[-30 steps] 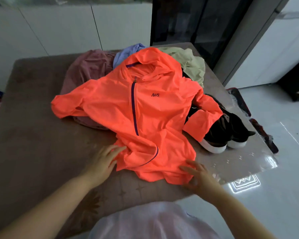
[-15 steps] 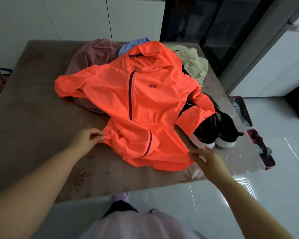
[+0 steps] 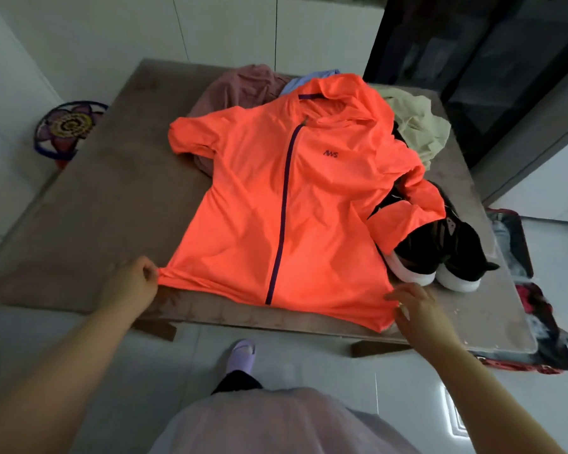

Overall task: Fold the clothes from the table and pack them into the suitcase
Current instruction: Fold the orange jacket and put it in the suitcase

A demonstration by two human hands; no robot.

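Jacket (image 3: 286, 204): orange, it lay front up and spread nearly flat on the table (image 3: 89, 231), its hem along the near edge.
Zip (image 3: 286, 198): dark and closed, it ran from the collar down to the hem.
Hood (image 3: 338, 93): it lay at the far end, over the other clothes.
Sleeves: the left one was bunched short over a pink garment (image 3: 240, 90); the right one was folded back and draped on the shoes (image 3: 440, 253).
Left hand (image 3: 130, 285): fingers curled tight, it pinched the left hem corner at the table's near edge.
Right hand (image 3: 417, 309): it was at the right hem corner with the thumb on the fabric and the fingers loosely bent. The blur hid whether it truly gripped the cloth.
Other clothes: the pink garment, a blue garment (image 3: 305, 79) and a green garment (image 3: 417, 122) lay heaped at the far side, partly under the jacket.
Shoes: a black pair with white soles stood on the table just right of the jacket, touching its right sleeve.
Suitcase (image 3: 518, 244): it lay open on the floor beside the table's right edge, with some things already in it.
Person: they stood at the near side, one foot in a lilac slipper (image 3: 241, 353) on the pale tiles.
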